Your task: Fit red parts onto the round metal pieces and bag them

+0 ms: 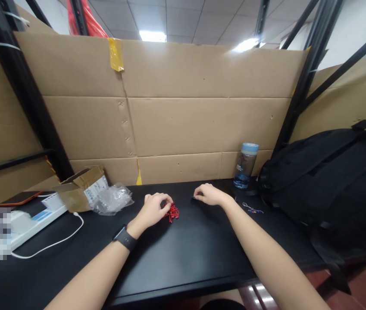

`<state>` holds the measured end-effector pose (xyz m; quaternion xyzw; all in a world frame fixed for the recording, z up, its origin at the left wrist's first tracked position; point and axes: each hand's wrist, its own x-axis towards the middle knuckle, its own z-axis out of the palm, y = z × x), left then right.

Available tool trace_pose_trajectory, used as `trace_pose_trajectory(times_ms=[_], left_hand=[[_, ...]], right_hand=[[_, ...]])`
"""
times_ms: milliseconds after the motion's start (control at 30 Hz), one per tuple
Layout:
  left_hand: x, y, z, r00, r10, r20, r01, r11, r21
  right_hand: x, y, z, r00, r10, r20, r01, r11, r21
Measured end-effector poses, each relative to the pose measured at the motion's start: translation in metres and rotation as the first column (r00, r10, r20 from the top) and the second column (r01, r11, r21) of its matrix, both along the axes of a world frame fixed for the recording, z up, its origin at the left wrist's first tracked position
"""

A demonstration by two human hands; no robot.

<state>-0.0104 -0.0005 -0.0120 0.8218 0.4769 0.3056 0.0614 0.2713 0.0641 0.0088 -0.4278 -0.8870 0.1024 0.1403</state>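
Note:
A small bundle of thin red looped pieces (172, 212) lies on the black tabletop (183, 258). My left hand (155, 209), with a dark watch (124, 237) on its wrist, is curled at the bundle's left side. Its thumb and fingertips close on the red pieces and partly cover them. Farther right, my right hand (209, 194) is low over the table with its fingers pinched together. Something small and dark shows at those fingertips, too small to name. A little keychain-like item (251, 209) with coloured parts lies to the right of my right forearm.
A water bottle (246, 166) with a blue lid stands at the back right, beside a large black backpack (331, 181). On the left are clear plastic packaging (113, 200), an opened cardboard box (81, 189) and a white power strip (37, 224) with a cable. Cardboard panels (176, 125) wall the back.

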Motion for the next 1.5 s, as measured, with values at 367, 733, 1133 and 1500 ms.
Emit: trace_pose_trajectory(times_ms=[367,733,1133,1500], left_hand=[[0.001,-0.008,0.003,0.933,0.006,-0.359,0.125,0.932,0.340],[0.021,-0.025,0.018,0.646,-0.123,-0.754,0.542,0.769,0.339],[0.020,-0.018,0.022,0.671,-0.089,-0.736,0.493,0.795,0.354],[0.018,0.016,0.009,0.788,0.000,-0.616,0.312,0.862,0.399]], right_hand=[[0.049,0.028,0.006,0.893,-0.318,-0.319,0.336,0.942,0.001],[0.050,0.036,-0.018,0.945,-0.299,-0.133,0.276,0.947,-0.163],[0.049,0.027,-0.011,0.976,-0.212,-0.049,0.194,0.952,-0.238],[0.046,0.024,-0.011,0.979,-0.189,0.071,0.200,0.959,-0.199]])
